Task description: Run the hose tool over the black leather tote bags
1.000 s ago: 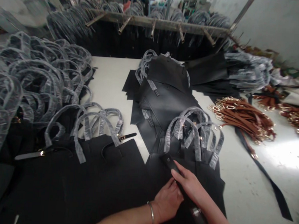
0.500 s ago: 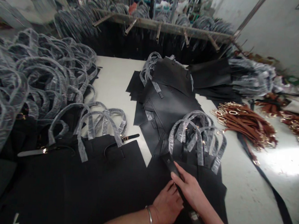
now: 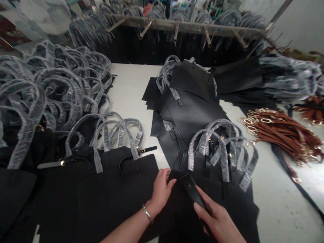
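Note:
My left hand (image 3: 162, 190), with a silver bangle at the wrist, pinches the upper corner of a black leather bag panel (image 3: 174, 175). In my right hand (image 3: 214, 213) is a black leather strap (image 3: 192, 190), held between thumb and fingers; its broad end points up and left, close to that corner. The strap's lower part is hidden by the hand. Just beyond both hands stand plastic-wrapped handles (image 3: 222, 157) on black bag panels. To the left, more black panels (image 3: 106, 198) carry wrapped handles (image 3: 119, 133) and a short buckled strap (image 3: 148, 149).
A big heap of wrapped handles (image 3: 63, 80) fills the left side. Stacked black panels (image 3: 192, 108) lie at the middle back. Brown straps with gold hardware (image 3: 286, 133) lie on the white table (image 3: 279, 211) at right. A metal rack (image 3: 183, 26) stands behind.
My left hand has moved up and left from beside my right hand to the panel's corner. My right hand, still holding the strap, has shifted slightly right and down. The view has turned slightly left.

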